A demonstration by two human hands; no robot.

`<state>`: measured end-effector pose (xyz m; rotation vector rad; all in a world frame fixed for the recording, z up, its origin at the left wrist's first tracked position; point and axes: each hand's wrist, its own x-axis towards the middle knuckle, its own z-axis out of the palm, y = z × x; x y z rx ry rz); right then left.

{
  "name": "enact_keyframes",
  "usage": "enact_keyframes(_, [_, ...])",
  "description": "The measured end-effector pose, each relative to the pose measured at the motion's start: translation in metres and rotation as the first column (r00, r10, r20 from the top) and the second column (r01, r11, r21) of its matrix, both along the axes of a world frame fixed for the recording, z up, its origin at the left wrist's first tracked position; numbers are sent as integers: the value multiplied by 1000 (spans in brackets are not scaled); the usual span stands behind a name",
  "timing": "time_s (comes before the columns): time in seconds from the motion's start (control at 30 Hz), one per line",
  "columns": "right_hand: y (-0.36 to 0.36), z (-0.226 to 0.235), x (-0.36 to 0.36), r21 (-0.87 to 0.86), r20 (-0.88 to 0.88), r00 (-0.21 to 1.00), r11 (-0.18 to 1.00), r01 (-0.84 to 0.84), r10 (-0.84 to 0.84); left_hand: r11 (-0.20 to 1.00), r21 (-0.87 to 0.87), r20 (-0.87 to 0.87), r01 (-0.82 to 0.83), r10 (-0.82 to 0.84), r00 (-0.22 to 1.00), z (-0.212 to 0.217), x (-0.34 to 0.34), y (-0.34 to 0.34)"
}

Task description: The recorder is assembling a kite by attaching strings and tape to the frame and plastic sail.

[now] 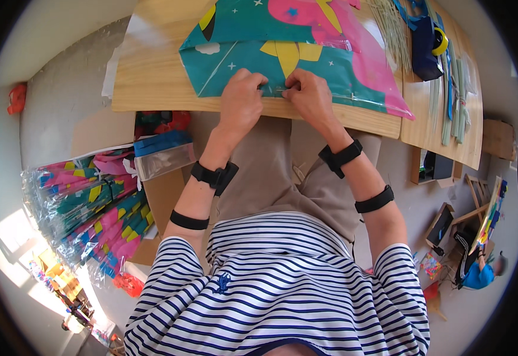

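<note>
A teal and pink printed sheet (247,66), thin and kite-like with yellow shapes and white stars, lies folded on the wooden table (152,65). My left hand (242,102) is closed at the sheet's near edge, thumb and fingertips pinched together. Just to its right, my right hand (313,99) is also closed on that edge, its fingertips turned toward the left hand. A small dark bit shows by the right fingertips, too small to name. Between the two hands runs a short stretch of the edge.
Thin pale sticks (389,29) lie at the back right, beside a dark blue pouch (426,50) with a yellow tape roll (440,43). On the left are plastic-wrapped colourful bundles (93,202) and a clear box (163,160). A person in blue (478,274) sits far right.
</note>
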<state>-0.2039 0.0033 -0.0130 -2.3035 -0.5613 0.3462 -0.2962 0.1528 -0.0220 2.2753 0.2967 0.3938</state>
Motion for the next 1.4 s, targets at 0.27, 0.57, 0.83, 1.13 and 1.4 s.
enact_keyframes(0.27, [-2, -7, -2, 46, 72, 997, 999, 11, -14, 1000, -22, 25, -5, 6, 1000, -2, -2, -6])
enact_keyframes(0.57, [-2, -3, -2, 35, 20, 1000, 999, 16, -17, 997, -15, 29, -69, 70, 997, -4, -7, 2])
enact_keyframes(0.83, [-6, 7, -3, 132, 86, 989, 983, -127, 117, 968, 214, 171, -127, 91, 981, -15, -17, 17])
enact_keyframes(1.13, [21, 7, -10, -43, 307, 926, 975, -218, 221, 953, 225, 158, -205, 173, 972, -12, -15, 8])
enact_keyframes(1.4, [34, 6, -19, -203, 428, 864, 960, -192, 264, 950, 189, 138, -248, 224, 965, -15, -14, 4])
